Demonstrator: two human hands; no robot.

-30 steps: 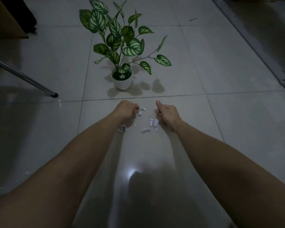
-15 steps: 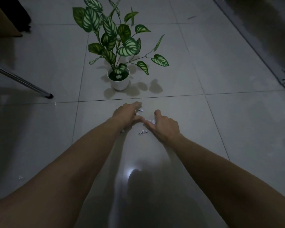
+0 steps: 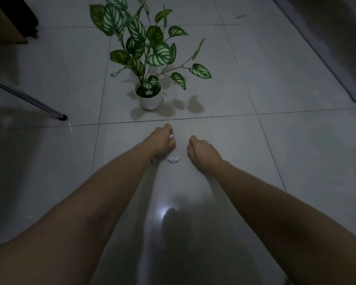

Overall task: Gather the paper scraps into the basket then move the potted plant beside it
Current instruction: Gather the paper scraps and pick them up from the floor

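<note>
Left hand (image 3: 161, 141) fisted around paper scraps (image 3: 171, 137), right hand (image 3: 200, 152) curled closed, contents unseen

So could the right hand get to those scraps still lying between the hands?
Probably yes. The right hand sits just beside the loose paper scraps on bare floor, nothing between them, though it is curled shut, perhaps already holding paper.

One head-worn wide-angle view looks forward and steeply down along both outstretched forearms at the tiled floor (image 3: 296, 161), hands mid-frame, edges bowed.
</note>
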